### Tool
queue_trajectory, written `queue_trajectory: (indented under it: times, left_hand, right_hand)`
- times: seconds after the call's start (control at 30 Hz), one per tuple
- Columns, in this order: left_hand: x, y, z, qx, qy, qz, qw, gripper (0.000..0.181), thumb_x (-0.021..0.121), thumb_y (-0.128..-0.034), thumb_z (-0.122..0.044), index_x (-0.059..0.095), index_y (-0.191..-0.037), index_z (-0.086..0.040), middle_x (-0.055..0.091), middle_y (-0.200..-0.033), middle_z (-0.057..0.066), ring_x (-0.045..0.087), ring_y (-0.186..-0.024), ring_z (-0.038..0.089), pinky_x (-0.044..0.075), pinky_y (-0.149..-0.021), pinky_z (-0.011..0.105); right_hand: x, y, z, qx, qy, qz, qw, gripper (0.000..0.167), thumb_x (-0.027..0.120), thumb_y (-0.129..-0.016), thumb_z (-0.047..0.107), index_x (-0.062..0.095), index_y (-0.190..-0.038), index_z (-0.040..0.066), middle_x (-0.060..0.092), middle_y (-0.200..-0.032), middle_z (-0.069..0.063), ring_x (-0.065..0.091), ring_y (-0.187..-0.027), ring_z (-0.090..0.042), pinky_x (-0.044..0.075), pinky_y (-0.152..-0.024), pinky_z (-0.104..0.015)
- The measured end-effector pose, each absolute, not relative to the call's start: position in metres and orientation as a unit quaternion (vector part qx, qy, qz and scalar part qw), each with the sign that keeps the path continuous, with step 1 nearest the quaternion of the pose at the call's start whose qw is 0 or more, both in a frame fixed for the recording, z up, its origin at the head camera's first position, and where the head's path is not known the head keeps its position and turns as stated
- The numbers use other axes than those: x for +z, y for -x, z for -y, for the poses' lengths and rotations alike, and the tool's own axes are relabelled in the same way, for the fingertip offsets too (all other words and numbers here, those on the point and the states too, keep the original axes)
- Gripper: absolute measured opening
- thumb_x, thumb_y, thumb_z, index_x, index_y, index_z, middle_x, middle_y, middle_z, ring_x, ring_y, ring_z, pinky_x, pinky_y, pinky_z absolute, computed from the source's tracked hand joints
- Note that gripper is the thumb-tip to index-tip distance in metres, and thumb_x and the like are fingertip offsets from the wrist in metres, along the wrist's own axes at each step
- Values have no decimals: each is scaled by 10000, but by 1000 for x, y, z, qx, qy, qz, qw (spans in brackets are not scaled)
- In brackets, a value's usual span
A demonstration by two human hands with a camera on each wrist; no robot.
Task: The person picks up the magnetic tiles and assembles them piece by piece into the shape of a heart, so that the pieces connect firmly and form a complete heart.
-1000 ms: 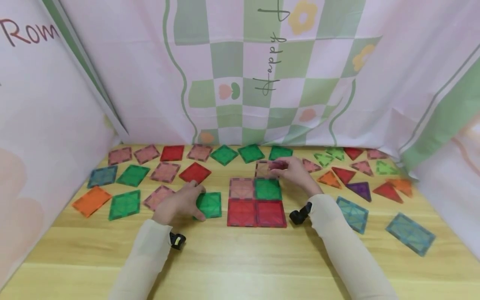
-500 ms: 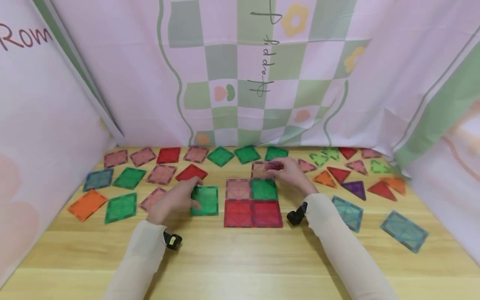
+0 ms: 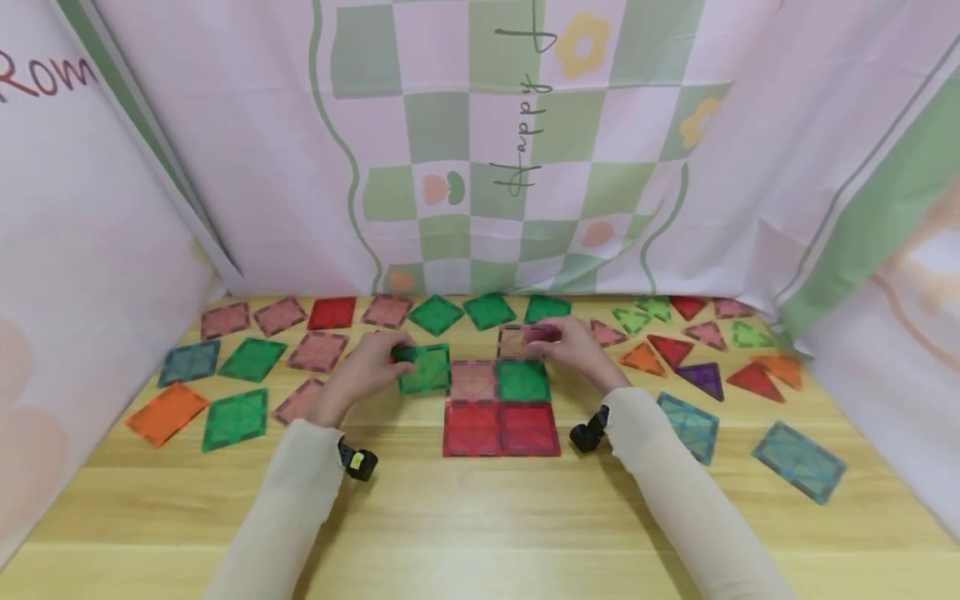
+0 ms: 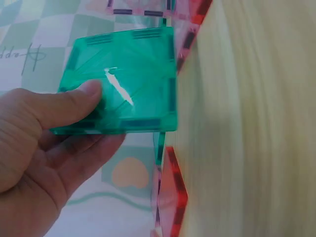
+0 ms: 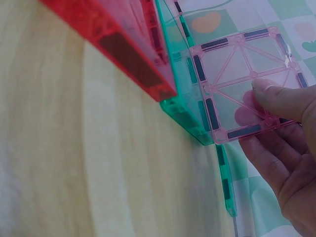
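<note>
Fingers point(image 4: 90, 93) pinch a green square point(image 4: 138, 64) (left hand point(image 3: 365, 375), ten o'clock from the patch point(image 3: 498, 410)) and a pink square point(image 5: 229, 81) (right hand point(image 3: 581, 346), twelve), probably building, so line both up next.

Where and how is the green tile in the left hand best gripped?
Likely the left edge of the green tile, coming from the left: thumb on one face, fingers behind, as the left hand pinches it. It's a thin, flat square, and this leaves the right edge, facing the laid pink tile, uncovered.
</note>
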State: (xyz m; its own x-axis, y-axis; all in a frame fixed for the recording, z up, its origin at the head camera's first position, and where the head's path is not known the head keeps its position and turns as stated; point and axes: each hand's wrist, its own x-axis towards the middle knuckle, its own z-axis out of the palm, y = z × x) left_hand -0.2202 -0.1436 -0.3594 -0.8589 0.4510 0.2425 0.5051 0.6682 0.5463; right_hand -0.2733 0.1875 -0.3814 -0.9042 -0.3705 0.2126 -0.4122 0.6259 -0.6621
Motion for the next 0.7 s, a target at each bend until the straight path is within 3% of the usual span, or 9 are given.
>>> queue_trajectory:
  times: [0.43,0.7]
  left_hand:
    - [-364,258,93,-277,262,919,101,199,705,-829,-37,658,-1016,12,695,-999,147,635,-994,296,502,-890,420]
    - [-368,269,75,-276,281,914,98,203,669,-852,-27,639,-1050,10,684,-1036,149,622,-1037,292,493,-921,406]
  right_hand:
    - [-385,272,-186,383,-225,895,30,215,703,-858,121,702,-1053,30,715,-1009,-145,665,-964,-296,528,-850,-429]
    - [-383,272,-186,378,-223,898,36,215,699,-862,127,699,-1053,27,710,-1001,-149,662,-961,-299,529,-842,-430]
